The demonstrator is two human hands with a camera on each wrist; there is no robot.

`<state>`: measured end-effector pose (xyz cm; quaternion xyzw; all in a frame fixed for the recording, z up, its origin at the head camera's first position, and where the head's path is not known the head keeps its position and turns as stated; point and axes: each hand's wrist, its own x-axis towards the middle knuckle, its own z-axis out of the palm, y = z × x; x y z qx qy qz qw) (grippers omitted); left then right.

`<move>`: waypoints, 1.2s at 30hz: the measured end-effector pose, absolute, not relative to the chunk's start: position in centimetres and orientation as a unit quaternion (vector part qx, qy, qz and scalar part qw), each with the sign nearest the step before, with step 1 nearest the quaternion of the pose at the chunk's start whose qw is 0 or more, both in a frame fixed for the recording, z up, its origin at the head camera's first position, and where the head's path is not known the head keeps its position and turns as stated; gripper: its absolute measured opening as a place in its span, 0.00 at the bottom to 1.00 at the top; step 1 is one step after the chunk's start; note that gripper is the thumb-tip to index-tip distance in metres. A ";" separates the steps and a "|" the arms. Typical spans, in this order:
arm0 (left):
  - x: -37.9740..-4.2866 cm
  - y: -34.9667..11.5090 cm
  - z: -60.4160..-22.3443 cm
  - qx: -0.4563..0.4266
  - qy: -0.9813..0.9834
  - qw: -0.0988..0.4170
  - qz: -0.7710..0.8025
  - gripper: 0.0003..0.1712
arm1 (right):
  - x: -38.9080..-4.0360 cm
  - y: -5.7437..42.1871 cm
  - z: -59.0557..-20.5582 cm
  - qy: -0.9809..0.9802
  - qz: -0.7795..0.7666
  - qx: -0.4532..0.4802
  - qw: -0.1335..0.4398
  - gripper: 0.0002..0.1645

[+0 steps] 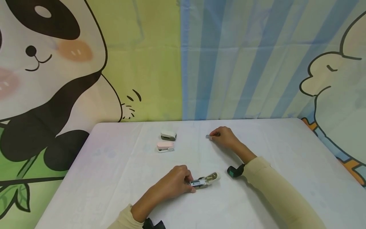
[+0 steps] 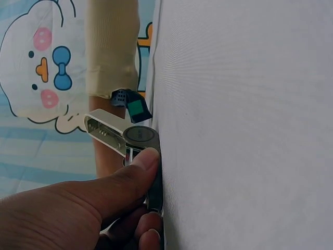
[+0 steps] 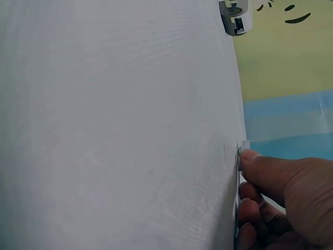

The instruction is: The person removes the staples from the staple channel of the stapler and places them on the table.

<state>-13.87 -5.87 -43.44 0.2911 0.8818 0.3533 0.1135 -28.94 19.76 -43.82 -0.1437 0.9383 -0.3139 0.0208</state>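
Low over the near middle of the table, my left hand (image 1: 175,182) grips an opened stapler (image 1: 206,181) by one end. Its pale top is swung away from the metal staple channel and points right. The left wrist view shows my thumb (image 2: 145,159) pressing on the stapler (image 2: 140,134) close to its round pivot. Farther back and to the right, my right hand (image 1: 226,137) pinches a small strip of staples (image 1: 207,136) at the tabletop. From the right wrist, the staple strip (image 3: 246,145) pokes out past the thumb tip, and the other fingers are curled beneath.
A white stapler (image 1: 168,135) and a pink stapler (image 1: 165,147) stand side by side at the back, left of my right hand. The white cloth-covered table (image 1: 120,190) ends at a printed curtain (image 1: 154,63). A black wrist camera (image 1: 235,171) sits under the right sleeve.
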 end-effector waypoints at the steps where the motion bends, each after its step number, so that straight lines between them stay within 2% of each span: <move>1: -13.9 -5.9 -43.5 0.291 0.882 0.113 0.352 0.12 | -28.8 19.8 -43.8 0.939 -0.312 -0.145 0.021 0.10; 8: -13.9 -6.0 -43.6 0.295 0.882 0.113 0.350 0.12 | -27.5 20.2 -43.2 0.935 -0.320 -0.155 0.003 0.11; 19: -14.0 -5.8 -43.5 0.295 0.886 0.110 0.342 0.12 | -22.1 20.4 -41.7 0.879 -0.386 -0.280 -0.002 0.11; 30: -13.8 -5.9 -43.6 0.295 0.885 0.105 0.344 0.12 | -17.6 20.6 -40.7 0.802 -0.452 -0.387 0.056 0.17; 36: -13.8 -5.9 -43.5 0.297 0.884 0.103 0.346 0.12 | -16.0 20.8 -40.3 0.799 -0.451 -0.388 0.092 0.22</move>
